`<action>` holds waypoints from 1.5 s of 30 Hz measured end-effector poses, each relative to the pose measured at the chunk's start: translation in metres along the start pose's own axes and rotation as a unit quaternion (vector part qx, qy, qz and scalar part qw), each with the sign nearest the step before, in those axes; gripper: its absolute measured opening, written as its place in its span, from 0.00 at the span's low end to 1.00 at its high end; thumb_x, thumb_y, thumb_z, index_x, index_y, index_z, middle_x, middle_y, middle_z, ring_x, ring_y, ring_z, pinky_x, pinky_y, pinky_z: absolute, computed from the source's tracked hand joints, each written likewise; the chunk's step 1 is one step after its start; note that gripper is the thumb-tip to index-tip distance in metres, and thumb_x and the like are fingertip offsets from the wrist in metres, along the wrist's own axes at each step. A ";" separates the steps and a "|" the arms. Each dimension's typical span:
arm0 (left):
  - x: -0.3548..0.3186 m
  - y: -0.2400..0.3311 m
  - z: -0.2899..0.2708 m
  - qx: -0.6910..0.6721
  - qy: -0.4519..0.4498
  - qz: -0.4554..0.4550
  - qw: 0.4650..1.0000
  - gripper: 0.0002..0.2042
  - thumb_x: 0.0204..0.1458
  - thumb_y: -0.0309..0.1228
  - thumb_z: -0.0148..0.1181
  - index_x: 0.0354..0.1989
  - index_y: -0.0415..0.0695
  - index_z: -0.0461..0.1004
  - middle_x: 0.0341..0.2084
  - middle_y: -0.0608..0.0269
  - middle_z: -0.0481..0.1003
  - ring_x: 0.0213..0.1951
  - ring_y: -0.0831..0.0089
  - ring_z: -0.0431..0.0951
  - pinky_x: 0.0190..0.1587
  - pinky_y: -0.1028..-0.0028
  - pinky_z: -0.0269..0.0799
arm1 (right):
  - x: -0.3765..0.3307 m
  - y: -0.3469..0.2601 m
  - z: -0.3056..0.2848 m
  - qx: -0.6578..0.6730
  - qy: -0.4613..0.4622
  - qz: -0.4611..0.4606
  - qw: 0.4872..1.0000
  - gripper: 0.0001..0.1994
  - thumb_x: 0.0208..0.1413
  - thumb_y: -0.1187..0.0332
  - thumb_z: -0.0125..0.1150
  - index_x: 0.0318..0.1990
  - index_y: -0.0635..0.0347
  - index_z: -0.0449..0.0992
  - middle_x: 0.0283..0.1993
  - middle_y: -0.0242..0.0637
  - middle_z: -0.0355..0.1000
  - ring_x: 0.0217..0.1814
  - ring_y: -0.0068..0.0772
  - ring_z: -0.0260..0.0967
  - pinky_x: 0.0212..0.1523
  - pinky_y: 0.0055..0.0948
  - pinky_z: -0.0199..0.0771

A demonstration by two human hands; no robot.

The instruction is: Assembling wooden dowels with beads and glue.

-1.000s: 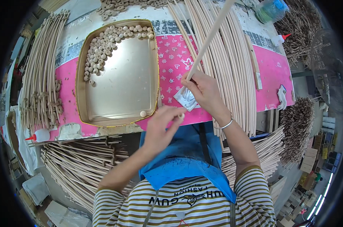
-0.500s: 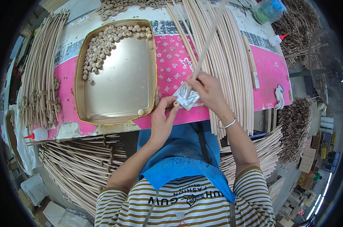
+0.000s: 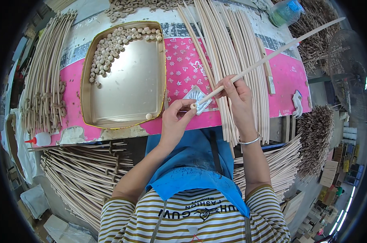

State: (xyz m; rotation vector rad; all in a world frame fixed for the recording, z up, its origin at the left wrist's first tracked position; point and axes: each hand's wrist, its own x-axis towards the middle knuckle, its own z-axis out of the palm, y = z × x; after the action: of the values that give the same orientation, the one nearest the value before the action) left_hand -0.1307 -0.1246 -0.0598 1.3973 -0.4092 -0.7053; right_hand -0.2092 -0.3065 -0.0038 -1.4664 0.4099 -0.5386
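Head view: 1 small pale wooden bead is held just over the near edge of the worktop, in front of the person's body. The left hand is closed down to a light pinch on it between thumb and fingertips. Just to its right is the lower end of 1 long pale rod, slanting up and away to the right; I cannot tell whether that end touches the bead. The right hand grips the rod a little above this end, thumb against fingers, with no wide opening.

The step in hand seems to be lining up rod and bead. The next move would call for a steady pinch, the rod's tip square to the bead, and care that so small a piece does not slip.

A white, ridged piece lies behind the bead on the pink sheet. To the left stands a gold-coloured tray with many beads toward its far left and 1 lone bead near its close right corner. Loose rods lie right of the tray; at far left is a bundle of ringed rods.
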 end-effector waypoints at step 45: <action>0.046 0.054 -0.014 -0.152 -0.046 0.070 0.985 0.18 0.63 0.25 0.56 0.61 0.36 0.70 0.38 0.65 0.77 0.40 0.78 0.78 0.44 0.77 0.77 | -0.215 -0.030 -0.146 -0.510 0.152 0.006 0.847 0.24 0.48 0.62 0.74 0.54 0.56 0.78 0.36 0.39 0.77 0.38 0.40 0.73 0.43 0.36 0.71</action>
State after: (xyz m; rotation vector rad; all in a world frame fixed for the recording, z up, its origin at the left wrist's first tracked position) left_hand -0.0766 -0.1431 -0.0158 1.0399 -0.4472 -0.6863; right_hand -0.4703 -0.3033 0.0026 -2.4006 1.0684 -0.5693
